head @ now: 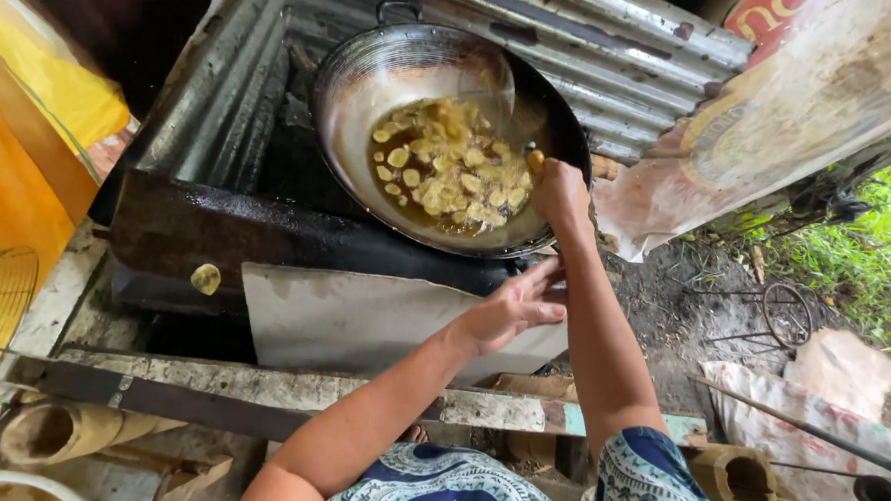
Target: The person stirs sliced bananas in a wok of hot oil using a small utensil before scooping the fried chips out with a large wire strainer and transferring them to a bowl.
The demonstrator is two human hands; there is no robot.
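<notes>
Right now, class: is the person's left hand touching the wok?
Apart. The head view shows the left hand open in mid-air over the grey metal sheet, with dark stove edge visible between its fingertips and the wok rim.

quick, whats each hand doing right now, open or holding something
Left hand: open, fingers spread, holding nothing, above the metal sheet in front of the stove.
Right hand: closed at the wok rim, over the frying slices; what it grips cannot be told.
</notes>
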